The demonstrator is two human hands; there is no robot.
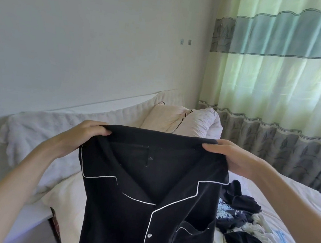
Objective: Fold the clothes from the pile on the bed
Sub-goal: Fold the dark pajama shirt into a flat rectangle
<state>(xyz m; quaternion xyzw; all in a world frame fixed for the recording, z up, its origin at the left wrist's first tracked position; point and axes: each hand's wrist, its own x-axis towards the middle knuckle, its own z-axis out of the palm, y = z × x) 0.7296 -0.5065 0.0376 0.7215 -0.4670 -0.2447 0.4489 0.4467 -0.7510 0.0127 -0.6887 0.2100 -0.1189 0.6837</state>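
Observation:
A black button-up shirt (148, 198) with white piping on its collar and chest pocket hangs upright in front of me, above the bed (286, 194). My left hand (84, 133) grips its top edge at the left shoulder. At the right shoulder my right hand (228, 157) grips the same edge. The collar faces me and white buttons run down the front. The shirt's lower part runs out of view. The pile of clothes (247, 227), dark, white and light blue pieces, lies on the bed to the right, partly hidden by the shirt.
Cream pillows (177, 119) and a white folded blanket (42, 137) lie at the head of the bed against the wall. A green and grey curtain (277, 83) hangs on the right. The bed's left edge (40, 217) drops off below my left forearm.

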